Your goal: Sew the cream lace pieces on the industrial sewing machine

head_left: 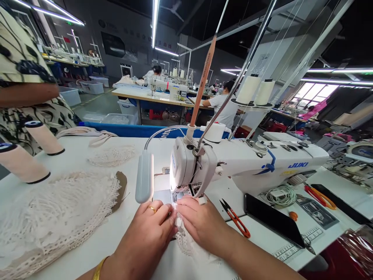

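Observation:
Both my hands press a piece of white lace fabric (pixel 186 241) flat on the table just in front of the needle of a white JUKI sewing machine (pixel 247 163). My left hand (pixel 151 227), with a gold ring and bracelet, has its fingers curled down on the lace at the left. On the lace's right side rests my right hand (pixel 201 221), fingertips pinched at the presser foot. A grey gooseneck lamp (pixel 144 177) hangs just left of the needle and lights it.
A heap of white lace pieces (pixel 55 214) lies at the left, with two thread cones (pixel 43 137) behind it. Orange thread snips (pixel 236 219), a black phone (pixel 274 223), a coiled cable (pixel 281 194) and orange scissors (pixel 320 196) lie at the right. A person in a patterned top (pixel 26 77) stands far left.

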Motion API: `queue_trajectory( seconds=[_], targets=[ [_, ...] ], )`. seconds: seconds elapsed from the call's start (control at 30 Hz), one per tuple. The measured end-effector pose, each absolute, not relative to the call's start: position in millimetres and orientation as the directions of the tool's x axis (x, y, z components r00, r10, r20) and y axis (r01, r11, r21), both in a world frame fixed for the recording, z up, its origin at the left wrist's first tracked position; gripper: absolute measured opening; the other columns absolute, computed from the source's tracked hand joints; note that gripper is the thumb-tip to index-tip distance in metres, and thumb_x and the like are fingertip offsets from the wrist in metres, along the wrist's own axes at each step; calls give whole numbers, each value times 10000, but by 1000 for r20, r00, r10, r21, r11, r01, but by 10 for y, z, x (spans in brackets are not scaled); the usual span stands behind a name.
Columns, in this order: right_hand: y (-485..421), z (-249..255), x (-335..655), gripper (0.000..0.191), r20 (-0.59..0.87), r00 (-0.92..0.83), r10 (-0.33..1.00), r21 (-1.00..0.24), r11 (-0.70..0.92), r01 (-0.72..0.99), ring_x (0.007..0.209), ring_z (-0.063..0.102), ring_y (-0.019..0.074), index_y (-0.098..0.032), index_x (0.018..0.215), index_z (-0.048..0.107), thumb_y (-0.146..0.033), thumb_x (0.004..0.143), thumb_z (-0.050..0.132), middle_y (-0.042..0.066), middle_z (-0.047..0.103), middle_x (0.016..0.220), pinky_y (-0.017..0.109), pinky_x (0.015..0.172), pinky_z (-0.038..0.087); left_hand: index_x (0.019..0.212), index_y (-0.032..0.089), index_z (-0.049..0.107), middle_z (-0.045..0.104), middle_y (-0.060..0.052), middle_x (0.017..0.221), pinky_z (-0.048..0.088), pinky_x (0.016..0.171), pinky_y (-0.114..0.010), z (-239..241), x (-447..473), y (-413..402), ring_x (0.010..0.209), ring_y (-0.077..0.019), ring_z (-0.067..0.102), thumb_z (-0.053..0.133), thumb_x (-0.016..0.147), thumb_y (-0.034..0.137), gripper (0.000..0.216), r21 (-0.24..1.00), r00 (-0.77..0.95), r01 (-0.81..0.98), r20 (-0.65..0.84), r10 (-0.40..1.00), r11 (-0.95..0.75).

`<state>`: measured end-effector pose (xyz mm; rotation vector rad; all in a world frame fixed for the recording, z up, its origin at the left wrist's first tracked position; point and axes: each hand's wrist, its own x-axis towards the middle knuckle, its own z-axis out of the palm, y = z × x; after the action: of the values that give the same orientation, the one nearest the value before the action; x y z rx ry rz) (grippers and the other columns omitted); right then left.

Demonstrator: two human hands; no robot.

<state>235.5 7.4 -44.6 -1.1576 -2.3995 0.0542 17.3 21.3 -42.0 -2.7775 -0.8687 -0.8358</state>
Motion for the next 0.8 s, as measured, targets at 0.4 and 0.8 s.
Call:
queue_trajectory(
  seconds=[0.4,0.8],
  targets=[
    [150,-448,2382,272,431,-483,762,-214,607,766,1157,678,281,-211,1125,704,-52,965,552,73,770,1264,436,958,502,1034,185,717,710,-57,912,450,736,-412,-406,245,224,812,-264,616,588,956,89,178,8,665,637,500,555,-771],
    [177,-380,2393,235,421,-495,760,-197,609,768,1192,657,258,-214,1047,700,-40,952,574,40,784,1200,398,1042,474,1075,190,713,710,-73,944,442,777,-407,-422,289,203,831,-262,617,511,984,90,243,61,620,653,530,579,-755]
  ],
)
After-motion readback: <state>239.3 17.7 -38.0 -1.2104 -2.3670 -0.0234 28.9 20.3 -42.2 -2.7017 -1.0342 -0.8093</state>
